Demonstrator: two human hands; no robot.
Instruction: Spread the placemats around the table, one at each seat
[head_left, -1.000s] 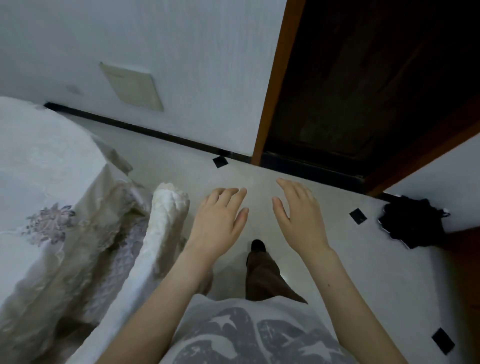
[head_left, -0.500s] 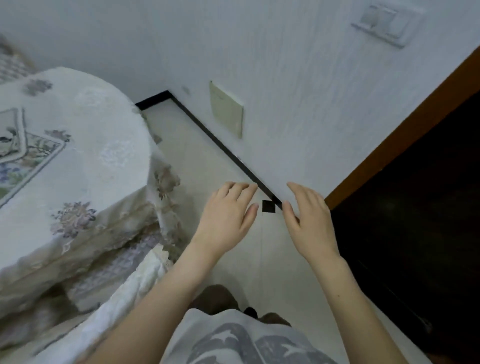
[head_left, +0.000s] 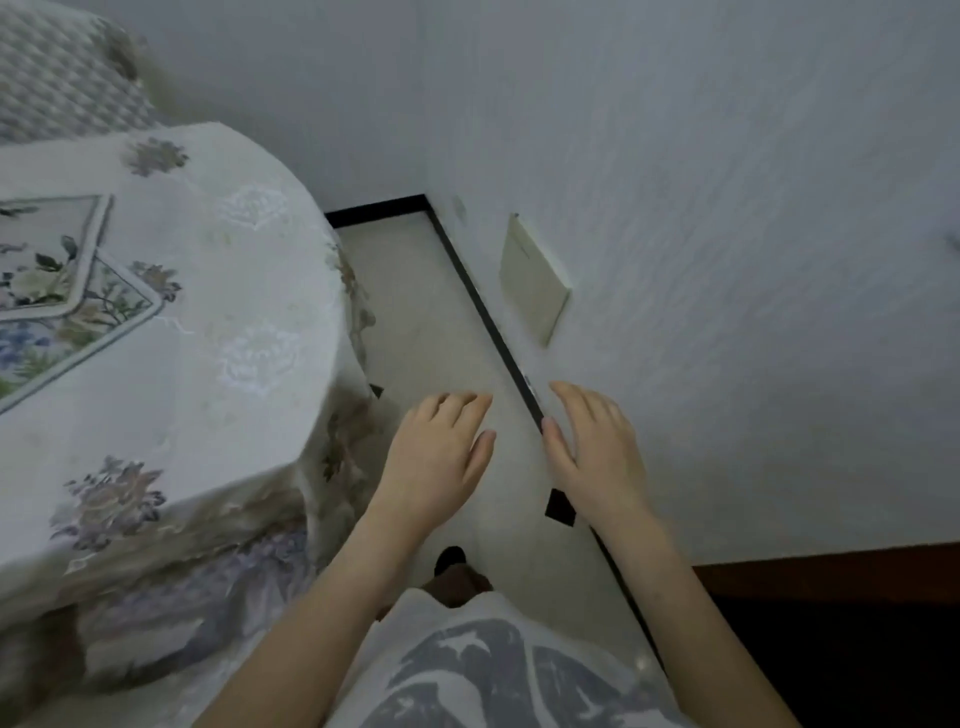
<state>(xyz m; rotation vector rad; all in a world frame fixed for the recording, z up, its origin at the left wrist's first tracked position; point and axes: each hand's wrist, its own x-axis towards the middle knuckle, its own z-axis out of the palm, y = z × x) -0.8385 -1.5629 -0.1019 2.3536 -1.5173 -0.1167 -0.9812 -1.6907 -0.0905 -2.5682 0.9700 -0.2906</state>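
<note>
White textured wall (head_left: 727, 156) fills the upper right of the frame, meeting pale floor tiles (head_left: 415, 322) along a black baseboard (head_left: 483, 312). At left stands a round table (head_left: 218, 415) under a floral tablecloth; two overlapping flower-print placemats (head_left: 47, 291) lie at its left-edge part. Left hand (head_left: 436, 462) and right hand (head_left: 597, 452) hover side by side at centre, palms down, fingers loosely spread, grasping nothing, well apart from the placemats.
</note>
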